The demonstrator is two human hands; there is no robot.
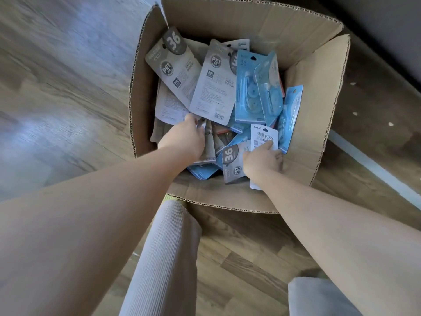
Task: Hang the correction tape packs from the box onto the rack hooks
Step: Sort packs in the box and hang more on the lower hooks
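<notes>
**Gathering packs from the box**

Head view: our left hand (186,140) pinches grey packs (208,144) at frame centre, and our right hand (262,161) grips a white pack (264,135) just right of it, both inside the cardboard box (319,71). We should lift by the hang-hole ends, keeping the cards aligned. The rack is out of sight.

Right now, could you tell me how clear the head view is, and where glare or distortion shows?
Head view: wide-angle bending curves the brown cardboard box edges; pale glare washes the wooden floor at left; slight blur softens small print on the grey correction tape packs; both forearms loom large near the lens.
</notes>
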